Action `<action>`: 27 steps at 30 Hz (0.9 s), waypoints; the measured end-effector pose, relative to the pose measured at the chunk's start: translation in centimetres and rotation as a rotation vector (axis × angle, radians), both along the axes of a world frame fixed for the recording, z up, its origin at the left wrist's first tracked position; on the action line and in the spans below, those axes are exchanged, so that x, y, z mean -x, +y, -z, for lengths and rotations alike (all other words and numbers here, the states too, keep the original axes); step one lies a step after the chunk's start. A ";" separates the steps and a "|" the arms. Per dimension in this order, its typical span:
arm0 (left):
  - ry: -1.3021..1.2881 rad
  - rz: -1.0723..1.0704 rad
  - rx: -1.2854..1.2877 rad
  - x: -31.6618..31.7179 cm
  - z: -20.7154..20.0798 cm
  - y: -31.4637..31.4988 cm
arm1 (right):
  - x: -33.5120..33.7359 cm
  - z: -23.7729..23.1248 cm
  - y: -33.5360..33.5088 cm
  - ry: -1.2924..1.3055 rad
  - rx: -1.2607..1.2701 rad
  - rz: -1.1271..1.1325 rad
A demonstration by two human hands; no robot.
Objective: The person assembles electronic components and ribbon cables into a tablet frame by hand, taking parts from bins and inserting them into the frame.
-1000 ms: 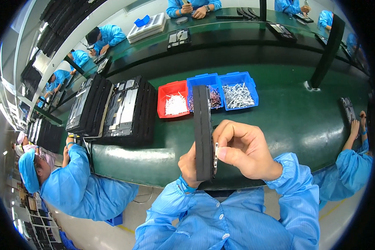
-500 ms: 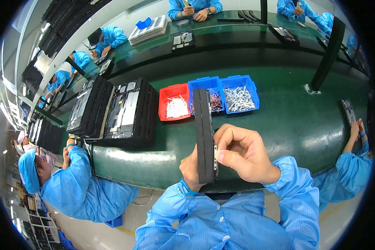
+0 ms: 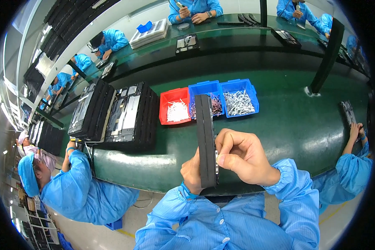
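Note:
A thick black foam-edged tray (image 3: 206,143) stands on edge in front of me, seen along its narrow side. My left hand (image 3: 191,173) grips it from behind on the left, and most of those fingers are hidden by the tray. On its right face, a narrow silvery strip (image 3: 216,162) shows. My right hand (image 3: 248,158) is closed in a pinch against that face, thumb tip at the strip. Whatever lies between those fingertips is too small to make out. Just beyond are a red bin (image 3: 162,109) of small white pieces and a blue bin (image 3: 256,98) of small silvery pieces.
Between those bins, another blue bin (image 3: 204,85) holds dark reddish pieces. Stacked black trays (image 3: 131,112) with flat device parts stand on the green table (image 3: 287,125) at left. A dark post (image 3: 327,58) rises at right. Co-workers in blue sit left, right and across.
The whole view has shifted slightly, with bins and tray a little lower in it. Both hands keep nearly the same hold, my right fingertips still at the tray's right face.

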State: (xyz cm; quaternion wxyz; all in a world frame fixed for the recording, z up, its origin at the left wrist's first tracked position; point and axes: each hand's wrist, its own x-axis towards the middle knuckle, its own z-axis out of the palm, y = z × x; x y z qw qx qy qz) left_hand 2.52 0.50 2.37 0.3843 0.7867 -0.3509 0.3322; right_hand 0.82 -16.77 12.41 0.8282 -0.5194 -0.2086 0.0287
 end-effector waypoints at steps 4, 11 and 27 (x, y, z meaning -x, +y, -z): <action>0.057 -0.007 -0.009 0.3 0.2 0.2 | 0.1 -0.2 0.0 0.034 -0.008 -0.014; -0.037 0.010 -0.004 -0.1 0.2 0.1 | 0.1 -0.2 -0.1 0.025 0.013 -0.008; 0.025 -0.016 -0.015 0.1 0.4 0.0 | 0.0 -0.2 -0.4 0.073 0.022 0.008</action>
